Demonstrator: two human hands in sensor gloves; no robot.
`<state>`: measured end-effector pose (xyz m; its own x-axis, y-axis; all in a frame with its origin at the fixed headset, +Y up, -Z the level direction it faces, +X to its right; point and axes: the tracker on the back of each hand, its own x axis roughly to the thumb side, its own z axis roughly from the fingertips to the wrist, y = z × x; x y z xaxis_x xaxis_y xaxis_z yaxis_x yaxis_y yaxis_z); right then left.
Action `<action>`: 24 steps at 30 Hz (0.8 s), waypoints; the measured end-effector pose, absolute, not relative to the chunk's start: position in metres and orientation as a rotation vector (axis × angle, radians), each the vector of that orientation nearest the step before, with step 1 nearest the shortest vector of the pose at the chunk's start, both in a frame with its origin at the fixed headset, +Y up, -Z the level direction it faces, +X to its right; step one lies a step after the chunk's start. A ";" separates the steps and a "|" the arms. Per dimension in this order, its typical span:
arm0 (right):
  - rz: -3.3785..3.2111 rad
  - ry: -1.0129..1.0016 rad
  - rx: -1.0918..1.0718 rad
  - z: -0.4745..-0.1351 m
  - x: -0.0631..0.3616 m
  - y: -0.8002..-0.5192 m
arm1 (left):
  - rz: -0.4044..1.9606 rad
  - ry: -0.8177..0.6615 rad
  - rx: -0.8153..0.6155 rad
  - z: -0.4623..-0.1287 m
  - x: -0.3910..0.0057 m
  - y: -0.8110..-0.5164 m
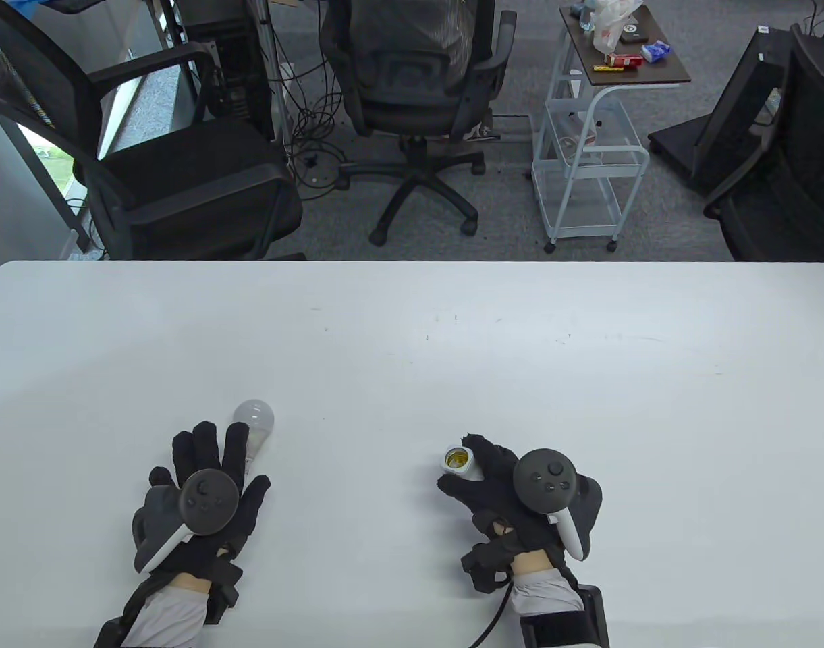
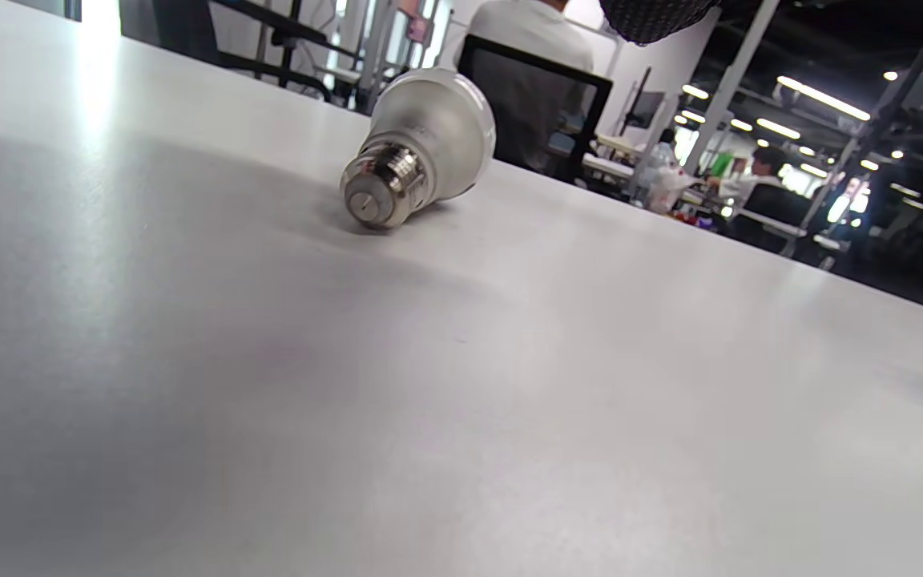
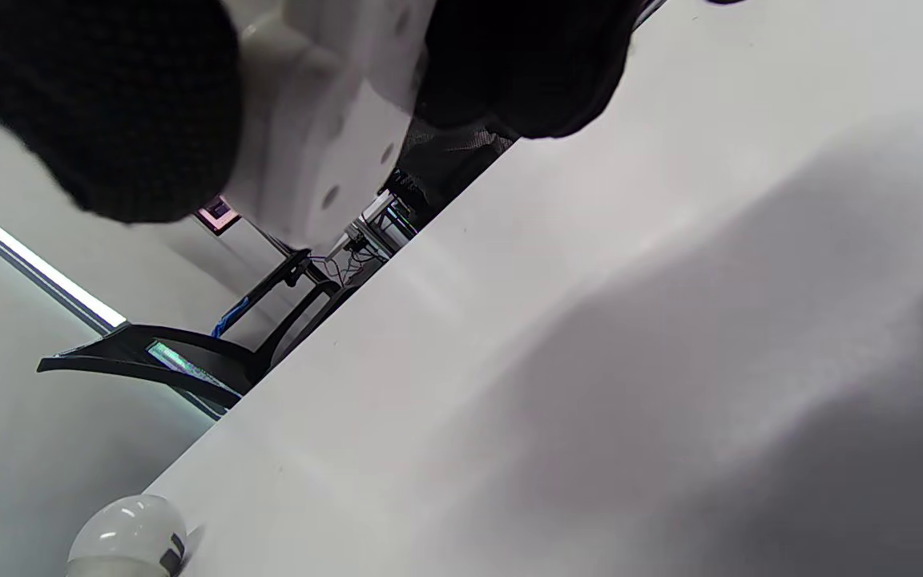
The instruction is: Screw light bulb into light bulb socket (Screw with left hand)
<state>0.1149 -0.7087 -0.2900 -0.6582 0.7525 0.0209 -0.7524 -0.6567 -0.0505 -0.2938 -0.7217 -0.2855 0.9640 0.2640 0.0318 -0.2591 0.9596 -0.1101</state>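
Observation:
A frosted white light bulb [image 1: 254, 418] lies on its side on the white table [image 1: 412, 324]. In the left wrist view the bulb [image 2: 429, 136] points its metal screw base toward the camera, and no finger touches it. My left hand [image 1: 229, 451] is open with spread fingers, just on the near side of the bulb and over its neck. My right hand [image 1: 462, 472] grips a white socket [image 1: 457, 460] with a brass inside, its mouth facing up and left. The right wrist view shows the socket [image 3: 325, 120] between gloved fingers [image 3: 109, 104] and the bulb [image 3: 129, 533] far off.
The table's far edge [image 1: 412, 262] runs across the middle of the table view. Beyond it stand office chairs [image 1: 418, 81] and a wire cart [image 1: 590, 155]. A cable [image 1: 494, 617] trails from my right wrist.

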 end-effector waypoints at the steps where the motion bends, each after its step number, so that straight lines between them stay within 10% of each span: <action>1: 2.286 -0.075 0.006 -0.290 0.114 -0.709 | 0.272 -0.031 -0.108 -0.287 -0.294 -0.724; 24: 2.290 -0.116 0.069 -0.297 0.101 -0.710 | -0.012 0.338 -0.325 -0.395 -0.271 -0.737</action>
<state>0.1008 -0.7097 -0.2973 -0.6602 0.7459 0.0876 -0.7510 -0.6575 -0.0612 -0.2714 -0.7368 -0.3948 0.9439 -0.0653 -0.3237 -0.0424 0.9482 -0.3149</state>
